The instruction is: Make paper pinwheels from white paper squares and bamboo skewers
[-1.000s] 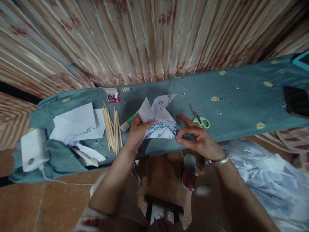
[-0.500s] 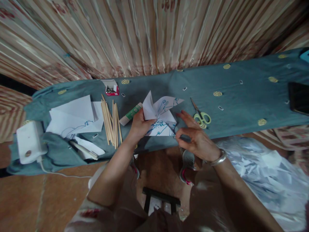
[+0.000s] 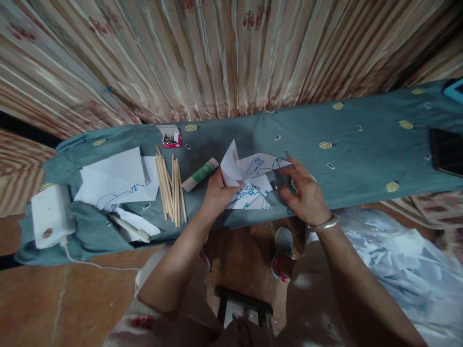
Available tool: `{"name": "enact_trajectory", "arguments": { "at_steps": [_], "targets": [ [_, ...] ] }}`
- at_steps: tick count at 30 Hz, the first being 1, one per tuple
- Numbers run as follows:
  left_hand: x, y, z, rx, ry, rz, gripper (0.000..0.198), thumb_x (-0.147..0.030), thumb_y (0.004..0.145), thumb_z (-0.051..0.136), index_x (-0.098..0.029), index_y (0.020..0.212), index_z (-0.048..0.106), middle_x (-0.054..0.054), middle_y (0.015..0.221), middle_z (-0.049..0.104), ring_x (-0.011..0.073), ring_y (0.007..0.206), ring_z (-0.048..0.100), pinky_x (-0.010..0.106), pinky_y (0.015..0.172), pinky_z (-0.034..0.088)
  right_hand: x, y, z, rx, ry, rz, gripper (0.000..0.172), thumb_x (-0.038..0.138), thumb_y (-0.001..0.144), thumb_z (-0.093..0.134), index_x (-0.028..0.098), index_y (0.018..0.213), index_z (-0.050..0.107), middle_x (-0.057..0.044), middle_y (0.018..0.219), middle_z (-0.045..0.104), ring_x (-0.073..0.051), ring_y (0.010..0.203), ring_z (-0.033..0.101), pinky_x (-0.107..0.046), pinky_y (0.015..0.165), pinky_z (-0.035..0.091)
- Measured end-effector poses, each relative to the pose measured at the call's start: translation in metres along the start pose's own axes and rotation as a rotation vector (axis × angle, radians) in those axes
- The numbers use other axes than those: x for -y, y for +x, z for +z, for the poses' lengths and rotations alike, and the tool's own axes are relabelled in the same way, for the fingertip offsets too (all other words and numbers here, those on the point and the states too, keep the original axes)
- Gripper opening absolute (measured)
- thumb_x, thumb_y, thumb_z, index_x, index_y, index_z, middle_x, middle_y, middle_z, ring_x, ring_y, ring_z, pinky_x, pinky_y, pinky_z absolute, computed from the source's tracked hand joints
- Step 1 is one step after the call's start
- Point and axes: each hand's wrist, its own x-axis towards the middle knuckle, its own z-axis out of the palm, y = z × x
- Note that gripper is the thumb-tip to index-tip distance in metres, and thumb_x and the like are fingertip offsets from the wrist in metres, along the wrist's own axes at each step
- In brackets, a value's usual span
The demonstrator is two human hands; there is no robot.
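A white paper pinwheel (image 3: pixel 265 163) with blue pen drawings lies near the table's front edge, its blades partly curled up. My left hand (image 3: pixel 220 193) pinches it at the left side, thumb on top near the centre. Just right of it is my right hand (image 3: pixel 304 193), with thumb and forefinger apart and the fingertips beside the right blade's point; whether they touch it I cannot tell. A small shiny object (image 3: pixel 275 187) shows between that hand and the paper. Scissors with light green handles (image 3: pixel 293 184) are mostly hidden under my right hand. A green and white glue stick (image 3: pixel 201 174) lies by my left hand.
Several wooden sticks (image 3: pixel 176 193), a red box of metal pins (image 3: pixel 171 140) and paper sheets (image 3: pixel 112 173) lie to the left. A white power box (image 3: pixel 52 217) with a cable sits at the left end. A dark phone-like object (image 3: pixel 446 152) lies far right.
My right hand has let go of the pinwheel's lower right corner and moved up and right, over the scissors. The left hand keeps its hold. The whole view has shifted slightly.
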Motion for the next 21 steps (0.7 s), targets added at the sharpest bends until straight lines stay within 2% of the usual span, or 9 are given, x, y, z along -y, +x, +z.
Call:
{"name": "enact_trajectory", "arguments": {
  "at_steps": [3,7,10,13,17,21],
  "targets": [
    [-0.001,-0.003,0.004,0.002,-0.056,-0.015,0.044,-0.022,0.055,0.077,-0.014,0.096,0.064,0.007,0.094,0.071,0.0258,0.09,0.065,0.035,0.078,0.053,0.01,0.0,-0.005,0.065,0.361,0.101,0.051,0.02,0.073,0.059,0.024,0.124,0.056,-0.008,0.14,0.052,-0.027,0.131,0.046,-0.046,0.107,0.039],
    [-0.006,-0.006,0.007,-0.009,-0.093,-0.038,0.045,-0.022,0.053,0.079,-0.014,0.095,0.064,0.006,0.093,0.072,0.026,0.09,0.066,0.035,0.078,0.053,0.025,0.0,-0.005,0.207,0.677,0.227,0.044,0.032,0.074,0.067,0.024,0.117,0.061,-0.005,0.123,0.064,-0.024,0.117,0.058,-0.04,0.101,0.045],
    [-0.006,-0.008,0.009,0.007,-0.128,-0.053,0.046,-0.023,0.052,0.079,-0.014,0.095,0.064,0.006,0.091,0.071,0.0251,0.087,0.066,0.035,0.075,0.054,0.032,0.002,0.003,0.204,0.784,0.318,0.029,0.039,0.076,0.069,0.022,0.1,0.068,-0.002,0.093,0.07,-0.019,0.089,0.065,-0.031,0.082,0.052],
    [-0.005,-0.009,0.011,0.01,-0.155,-0.043,0.046,-0.025,0.052,0.08,-0.014,0.094,0.063,0.006,0.09,0.071,0.0241,0.085,0.066,0.034,0.074,0.054,0.034,0.003,0.012,0.181,0.868,0.401,0.024,0.044,0.075,0.07,0.022,0.084,0.069,0.002,0.072,0.065,-0.013,0.066,0.061,-0.025,0.063,0.05],
    [-0.006,-0.01,0.013,0.006,-0.186,-0.034,0.042,-0.027,0.053,0.079,-0.015,0.089,0.062,0.005,0.085,0.07,0.0219,0.079,0.065,0.033,0.071,0.053,0.035,0.003,0.017,0.134,0.913,0.458,0.027,0.048,0.071,0.073,0.022,0.072,0.067,0.003,0.063,0.06,-0.011,0.055,0.054,-0.023,0.053,0.044],
    [-0.01,-0.011,0.013,-0.019,-0.219,-0.042,0.037,-0.027,0.054,0.078,-0.016,0.086,0.062,0.003,0.081,0.07,0.0206,0.076,0.065,0.033,0.07,0.053,0.037,0.004,0.016,0.15,0.907,0.472,0.029,0.051,0.07,0.073,0.023,0.074,0.068,0.002,0.064,0.062,-0.013,0.057,0.056,-0.025,0.053,0.044]
  ]
}}
